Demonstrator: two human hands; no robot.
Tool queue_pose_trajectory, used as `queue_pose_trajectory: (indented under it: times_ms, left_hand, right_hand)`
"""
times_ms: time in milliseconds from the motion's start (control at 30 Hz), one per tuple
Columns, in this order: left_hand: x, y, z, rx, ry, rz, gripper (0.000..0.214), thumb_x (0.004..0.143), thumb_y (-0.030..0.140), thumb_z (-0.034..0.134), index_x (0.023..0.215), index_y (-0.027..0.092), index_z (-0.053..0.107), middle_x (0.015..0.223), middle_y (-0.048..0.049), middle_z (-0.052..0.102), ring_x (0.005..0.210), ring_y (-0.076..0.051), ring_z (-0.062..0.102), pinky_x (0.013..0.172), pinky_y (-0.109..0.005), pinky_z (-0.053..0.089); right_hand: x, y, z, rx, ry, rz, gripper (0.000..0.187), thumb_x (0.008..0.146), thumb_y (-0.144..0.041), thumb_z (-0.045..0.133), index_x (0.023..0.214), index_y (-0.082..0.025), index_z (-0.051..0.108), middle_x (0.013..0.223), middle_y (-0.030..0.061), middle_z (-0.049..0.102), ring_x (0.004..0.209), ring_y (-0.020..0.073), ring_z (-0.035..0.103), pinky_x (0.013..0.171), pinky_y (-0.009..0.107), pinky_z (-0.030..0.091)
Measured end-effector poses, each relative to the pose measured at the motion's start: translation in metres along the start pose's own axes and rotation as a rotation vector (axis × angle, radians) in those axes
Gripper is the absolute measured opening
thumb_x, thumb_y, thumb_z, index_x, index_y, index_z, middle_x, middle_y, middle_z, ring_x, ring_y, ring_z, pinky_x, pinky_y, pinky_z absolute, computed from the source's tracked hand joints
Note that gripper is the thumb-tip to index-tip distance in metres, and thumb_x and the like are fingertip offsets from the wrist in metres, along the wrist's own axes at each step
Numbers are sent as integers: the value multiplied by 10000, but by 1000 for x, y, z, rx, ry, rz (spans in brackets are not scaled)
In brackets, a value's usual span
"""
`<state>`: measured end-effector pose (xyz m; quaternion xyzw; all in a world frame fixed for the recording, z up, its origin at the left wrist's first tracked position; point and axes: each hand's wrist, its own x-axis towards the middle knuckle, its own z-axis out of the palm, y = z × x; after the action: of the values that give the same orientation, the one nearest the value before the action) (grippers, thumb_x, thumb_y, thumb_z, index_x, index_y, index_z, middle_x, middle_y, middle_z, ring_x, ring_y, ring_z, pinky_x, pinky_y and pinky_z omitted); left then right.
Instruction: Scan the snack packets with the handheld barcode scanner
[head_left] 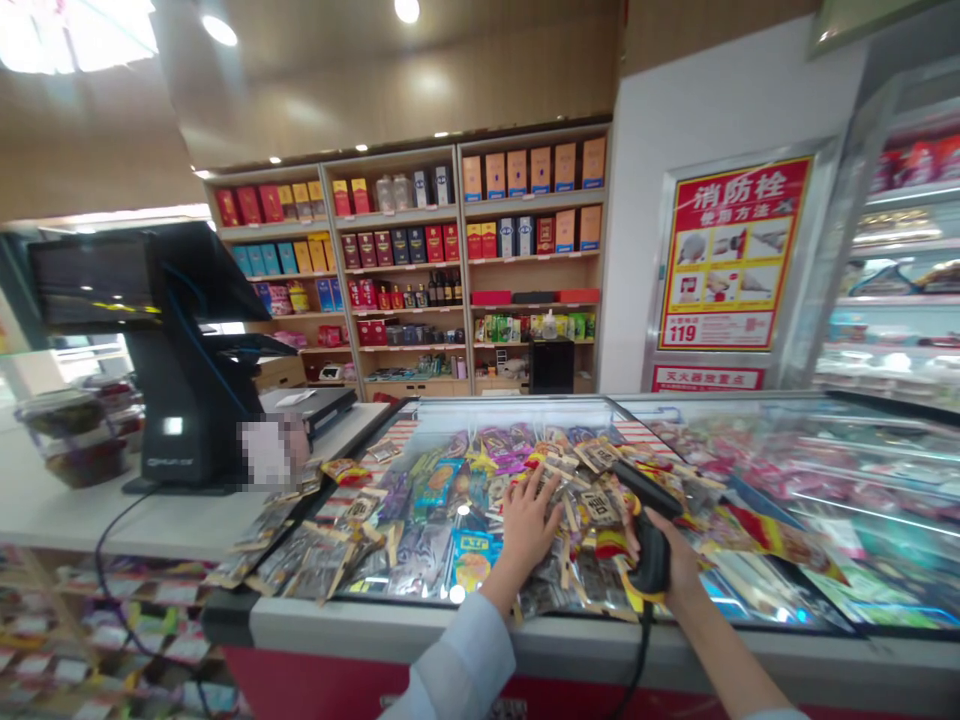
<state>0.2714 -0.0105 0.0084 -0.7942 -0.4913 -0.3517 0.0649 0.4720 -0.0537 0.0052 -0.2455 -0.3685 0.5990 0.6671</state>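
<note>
My right hand is closed around a black barcode scanner, its cable hanging down over the front of the chest freezer. Fingers spread, my left hand rests on a pile of small snack packets lying on the freezer's glass top. Many of these packets have clear fronts and tan ends with dark printing; others are red and yellow. Another heap of clear-and-tan packets lies at the left end of the glass. Purple, blue and green packages show through the glass.
A black point-of-sale terminal stands on the white counter at left, beside stacked tubs. The freezer's front edge runs before me. Shelves of boxes line the back wall, and a red fire-hydrant sign hangs at right.
</note>
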Motion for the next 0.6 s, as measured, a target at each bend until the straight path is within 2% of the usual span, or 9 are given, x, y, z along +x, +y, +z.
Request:
queue_pose_trajectory:
  times_ms: [133,300,400,600]
  left_hand:
    - [-3,-1,0,-58,62,6,424,889,328,385,1309,377,415,1366,10,452,1172,-213,432,1004,-450,342]
    - [-4,-4,3,-90,209,-44,342,840,317,480,1170,291,566,1159,-54,572,1097,-249,466,944,-446,402]
    - [-3,-4,4,-106,201,-30,346,839,253,471,1172,292,557,1098,-56,581,1035,-229,499,902,-420,441]
    - [-3,-4,5,-126,151,-7,413,842,219,445,1248,281,488,1180,-47,556,1097,-215,485,955,-413,425]
  right_hand:
    - [-7,3,-1,11,-30,4,205,735,-395,608,780,-195,598,489,-22,499,366,99,418,335,213,393]
    - [-9,8,-7,50,-13,17,201,739,-377,612,826,-196,603,584,1,567,375,97,438,338,224,412]
    - [-9,8,-8,61,-8,26,205,743,-389,608,809,-195,599,575,-1,563,371,96,445,347,225,422]
    - [-9,7,-7,30,-13,5,209,747,-386,608,843,-201,597,575,-4,567,369,96,449,345,217,411]
